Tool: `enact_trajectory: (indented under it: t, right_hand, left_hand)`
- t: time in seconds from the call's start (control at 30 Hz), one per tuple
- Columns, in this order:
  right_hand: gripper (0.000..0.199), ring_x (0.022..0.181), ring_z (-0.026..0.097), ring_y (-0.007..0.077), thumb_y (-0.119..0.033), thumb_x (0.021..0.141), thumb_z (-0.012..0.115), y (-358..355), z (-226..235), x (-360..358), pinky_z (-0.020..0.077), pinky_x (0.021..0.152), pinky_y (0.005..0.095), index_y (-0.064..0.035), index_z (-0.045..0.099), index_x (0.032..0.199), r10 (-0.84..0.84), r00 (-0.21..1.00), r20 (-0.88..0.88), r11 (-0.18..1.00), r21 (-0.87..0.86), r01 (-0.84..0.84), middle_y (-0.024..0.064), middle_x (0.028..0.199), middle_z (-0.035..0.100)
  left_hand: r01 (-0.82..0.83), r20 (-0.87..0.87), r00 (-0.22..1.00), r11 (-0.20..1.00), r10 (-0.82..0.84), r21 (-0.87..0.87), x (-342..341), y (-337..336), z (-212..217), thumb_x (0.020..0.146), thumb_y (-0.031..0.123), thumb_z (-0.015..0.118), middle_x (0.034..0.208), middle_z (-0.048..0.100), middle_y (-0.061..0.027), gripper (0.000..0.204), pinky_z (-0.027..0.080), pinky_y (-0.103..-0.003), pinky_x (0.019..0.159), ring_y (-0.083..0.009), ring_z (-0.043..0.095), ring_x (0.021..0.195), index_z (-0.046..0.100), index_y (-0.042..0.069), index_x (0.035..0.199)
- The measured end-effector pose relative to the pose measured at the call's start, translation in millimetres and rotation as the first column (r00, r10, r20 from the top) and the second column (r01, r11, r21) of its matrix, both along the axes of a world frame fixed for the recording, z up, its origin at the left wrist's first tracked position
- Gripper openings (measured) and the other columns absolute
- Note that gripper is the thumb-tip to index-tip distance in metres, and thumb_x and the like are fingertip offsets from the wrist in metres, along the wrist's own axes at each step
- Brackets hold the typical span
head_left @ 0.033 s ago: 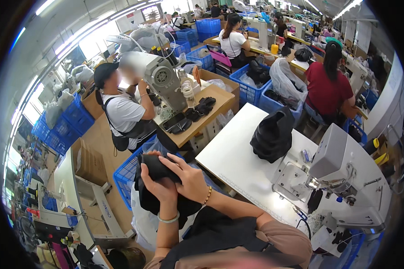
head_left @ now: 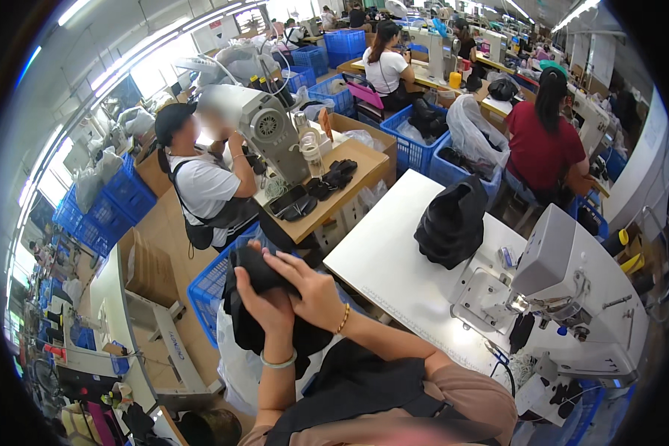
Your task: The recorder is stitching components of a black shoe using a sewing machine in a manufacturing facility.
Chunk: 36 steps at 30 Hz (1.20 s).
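Note:
Both hands work on a dark, soft black fabric piece (head_left: pixel 249 262) in front of me, over the near end of a blue crate. My left hand (head_left: pixel 269 308) grips it from the near side, thumb up along its edge, with a pale bangle on the wrist. Laid across from the right, my right hand (head_left: pixel 312 299) presses its fingers onto the same piece; a beaded bracelet circles that wrist. Some fingertips show past the top of the fabric. More black fabric (head_left: pixel 247 327) hangs below the hands. The piece's exact kind cannot be made out.
A white sewing table (head_left: pixel 379 245) stands to my right, bearing a stack of black fabric pieces (head_left: pixel 453 227) and a sewing machine (head_left: pixel 565 290). The blue crate (head_left: pixel 204 297) holds clear plastic. Ahead left, a person (head_left: pixel 208 186) sits at another machine (head_left: pixel 271 134).
My right hand's fingers have shifted slightly across the fabric. The black piece has tilted and bunched a little between the hands.

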State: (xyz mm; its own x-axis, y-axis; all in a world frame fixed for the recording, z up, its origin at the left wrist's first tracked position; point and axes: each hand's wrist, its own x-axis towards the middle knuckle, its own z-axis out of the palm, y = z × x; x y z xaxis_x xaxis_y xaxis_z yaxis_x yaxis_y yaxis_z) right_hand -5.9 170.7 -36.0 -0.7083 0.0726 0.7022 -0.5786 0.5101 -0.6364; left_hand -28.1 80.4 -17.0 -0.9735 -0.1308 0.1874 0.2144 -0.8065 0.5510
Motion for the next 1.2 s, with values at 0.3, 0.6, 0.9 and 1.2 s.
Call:
enact_trajectory:
  t: [0.3, 0.6, 0.9, 1.2]
  right_hand:
    - [0.063, 0.102, 0.054, 0.0342, 0.009, 0.063, 0.056, 46.6, 28.4, -9.0, 0.0485, 0.082, 0.035, -0.0096, 0.049, 0.123, 0.046, 0.999, 0.013, 0.991, -0.125, -0.044, 0.016, 0.115, 0.054]
    - [0.046, 0.071, 0.063, 0.0254, 0.0, 0.063, 0.055, 93.7, 38.9, 38.3, 0.0509, 0.057, 0.0307, -0.0095, 0.059, 0.108, 0.154, 0.988, -0.029, 0.919, 0.371, -0.133, 0.0177, 0.111, 0.056]
    - [0.054, 0.098, 0.057, 0.0257, -0.006, 0.061, 0.069, 113.6, 36.9, 53.8, 0.0484, 0.078, 0.0335, -0.0098, 0.054, 0.113, 0.601, 0.789, 0.128, 0.775, 0.147, -0.614, 0.0084, 0.116, 0.055]
    - [0.031, 0.075, 0.062, 0.0259, -0.002, 0.069, 0.069, 128.0, 3.0, 7.3, 0.0469, 0.065, 0.0314, 0.0083, 0.059, 0.097, 0.896, -0.083, 0.436, 0.062, -0.308, -0.949, 0.0179, 0.087, 0.065]
  left_hand:
    - [-0.659, -0.756, 0.652, -0.455, 0.051, -0.599, 29.0, -7.5, 36.4, 0.064, -0.006, 0.065, 0.139, 0.03, -0.0184, 0.071, 0.023, -0.044, 0.105, -0.0348, 0.028, 0.129, 0.04, 0.001, 0.129]
    - [-0.675, -0.505, 0.73, -0.375, -0.461, -0.635, 27.5, -30.7, 83.1, 0.051, -0.015, 0.051, 0.121, 0.049, -0.0154, 0.063, 0.038, -0.039, 0.095, -0.0343, 0.045, 0.117, 0.05, -0.004, 0.113]
    - [-0.296, -0.111, 0.437, -0.026, -0.893, -0.955, 21.6, -33.8, 94.8, 0.047, 0.006, 0.06, 0.093, 0.057, -0.016, 0.034, 0.048, -0.036, 0.071, -0.0323, 0.057, 0.085, 0.059, -0.005, 0.079]
    - [0.114, 0.083, 0.338, -0.047, -0.937, -0.992, 26.1, -17.6, 63.9, 0.052, 0.008, 0.063, 0.084, 0.054, -0.0189, 0.031, 0.044, -0.036, 0.064, -0.0359, 0.054, 0.076, 0.057, -0.006, 0.079]
